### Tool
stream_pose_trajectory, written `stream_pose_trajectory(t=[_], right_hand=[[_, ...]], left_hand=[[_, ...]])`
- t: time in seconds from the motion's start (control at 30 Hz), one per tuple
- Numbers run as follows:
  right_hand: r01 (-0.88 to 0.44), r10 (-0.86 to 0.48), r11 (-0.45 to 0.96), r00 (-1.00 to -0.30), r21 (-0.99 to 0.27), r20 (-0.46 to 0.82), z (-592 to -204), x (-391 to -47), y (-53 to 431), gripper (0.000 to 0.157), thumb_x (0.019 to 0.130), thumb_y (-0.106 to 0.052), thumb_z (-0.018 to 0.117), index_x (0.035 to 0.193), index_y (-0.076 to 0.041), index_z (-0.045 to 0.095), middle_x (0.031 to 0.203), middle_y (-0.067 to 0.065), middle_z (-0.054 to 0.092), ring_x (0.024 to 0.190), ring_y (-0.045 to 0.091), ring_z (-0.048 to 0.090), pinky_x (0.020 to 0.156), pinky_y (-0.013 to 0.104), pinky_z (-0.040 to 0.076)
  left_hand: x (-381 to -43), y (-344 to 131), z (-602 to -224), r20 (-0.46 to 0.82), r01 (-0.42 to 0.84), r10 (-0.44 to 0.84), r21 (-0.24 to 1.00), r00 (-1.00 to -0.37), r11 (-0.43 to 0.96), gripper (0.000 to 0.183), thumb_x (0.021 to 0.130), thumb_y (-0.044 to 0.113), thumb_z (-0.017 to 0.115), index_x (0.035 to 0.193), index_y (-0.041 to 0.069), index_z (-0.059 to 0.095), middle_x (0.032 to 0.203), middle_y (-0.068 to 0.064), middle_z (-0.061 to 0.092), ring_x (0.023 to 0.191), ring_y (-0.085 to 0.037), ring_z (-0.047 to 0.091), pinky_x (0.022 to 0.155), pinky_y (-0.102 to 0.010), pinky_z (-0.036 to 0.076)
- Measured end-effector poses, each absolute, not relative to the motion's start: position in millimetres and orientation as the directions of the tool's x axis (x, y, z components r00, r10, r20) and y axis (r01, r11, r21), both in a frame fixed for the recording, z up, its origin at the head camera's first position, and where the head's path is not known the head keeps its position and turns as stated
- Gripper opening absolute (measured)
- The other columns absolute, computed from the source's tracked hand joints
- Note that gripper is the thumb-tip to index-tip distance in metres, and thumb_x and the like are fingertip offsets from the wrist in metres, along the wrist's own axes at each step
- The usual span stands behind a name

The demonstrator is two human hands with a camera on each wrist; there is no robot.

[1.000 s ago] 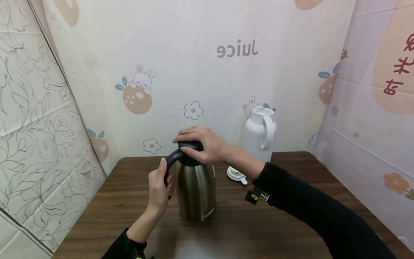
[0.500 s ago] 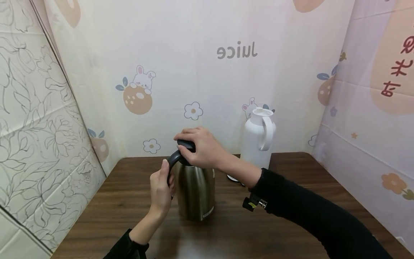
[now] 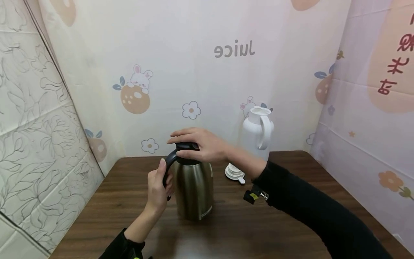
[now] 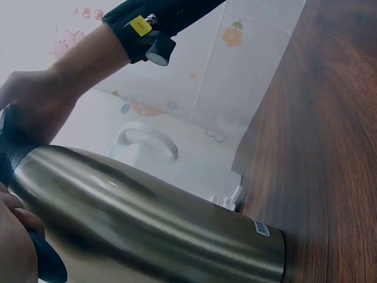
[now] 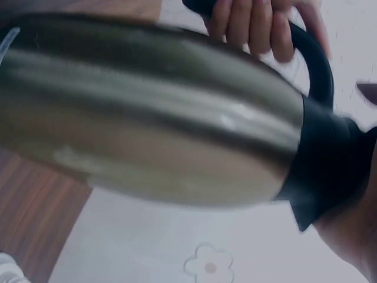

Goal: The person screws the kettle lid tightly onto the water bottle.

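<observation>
A bronze-coloured steel thermos jug (image 3: 194, 190) stands upright on the table. My left hand (image 3: 158, 187) grips its curved black handle (image 3: 171, 158), with the thumb along the top and the fingers wrapped round. Over the black lid (image 3: 187, 146) lies my right hand (image 3: 207, 144), its fingers straight across the far side and the thumb along the near side. In the right wrist view, the left fingers (image 5: 259, 26) curl round the handle. The left wrist view has the right hand (image 4: 35, 100) at the jug's top. The palm covers part of the lid.
A white jug (image 3: 257, 133) with a handle and no lid stands behind to the right, partly hidden by my right forearm. Beside it a white lid (image 3: 234, 173) lies on the brown wooden table (image 3: 258, 223). Printed cloth hangs round the table.
My right hand turned together with the lid's top, then swung back, and its fingers now reach straighter across it. My left hand has kept its grip on the handle.
</observation>
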State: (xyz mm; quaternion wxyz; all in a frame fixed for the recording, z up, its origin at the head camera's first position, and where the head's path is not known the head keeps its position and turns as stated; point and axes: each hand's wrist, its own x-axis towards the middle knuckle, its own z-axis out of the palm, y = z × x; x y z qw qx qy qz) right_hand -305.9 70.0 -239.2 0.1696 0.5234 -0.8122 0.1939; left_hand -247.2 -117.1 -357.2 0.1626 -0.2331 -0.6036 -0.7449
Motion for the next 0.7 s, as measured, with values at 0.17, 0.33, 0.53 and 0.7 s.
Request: stream_pose_trajectory(t=[0.17,0.33,0.53,0.7], right_hand=[[-0.952,-0.816,0.258,-0.305,-0.164,0.49,-237.3,-318.4,70.2,0.033,0.097,-0.035,0.05,0.122,-0.022,0.068,0.128,-0.006,0.061,0.121,0.001,0.048,0.1,0.037,0.046],[-0.96,-0.784,0.258,-0.271,-0.103,0.558,-241.4,-323.9,63.6,0.03,0.092,-0.028,0.046,0.109,-0.021,0.07,0.115,-0.007,0.063,0.109,0.003,0.052,0.089,0.032,0.049],[-0.947,-0.718,0.311,-0.293,-0.085,0.632,-247.8,-321.2,59.1,0.037,0.083,-0.021,0.039,0.102,-0.021,0.072,0.107,-0.008,0.065,0.104,0.003,0.053,0.085,0.031,0.049],[-0.924,-0.674,0.372,-0.331,-0.083,0.66,-251.5,-318.9,57.0,0.04,0.081,-0.018,0.037,0.098,-0.022,0.073,0.103,-0.007,0.064,0.098,0.005,0.054,0.078,0.029,0.05]], left_hand=[[-247.3,-119.4,-357.6,0.536,0.509,0.061,0.827,-0.842,-0.239,0.068,0.108,0.038,0.033,0.058,-0.007,0.028,0.042,0.008,0.029,0.032,-0.013,0.025,0.028,-0.041,0.016],[-247.0,-119.6,-357.6,0.529,0.502,0.062,0.83,-0.846,-0.243,0.068,0.108,0.04,0.033,0.058,-0.006,0.028,0.041,0.008,0.03,0.031,-0.013,0.025,0.029,-0.042,0.016],[-245.2,-117.6,-356.8,0.514,0.497,0.029,0.84,-0.857,-0.216,0.068,0.107,0.041,0.033,0.059,-0.007,0.028,0.043,0.008,0.03,0.032,-0.012,0.026,0.029,-0.04,0.018],[-244.0,-115.5,-356.4,0.521,0.516,-0.013,0.84,-0.853,-0.17,0.069,0.107,0.043,0.033,0.06,-0.007,0.03,0.044,0.006,0.03,0.033,-0.013,0.027,0.028,-0.038,0.022]])
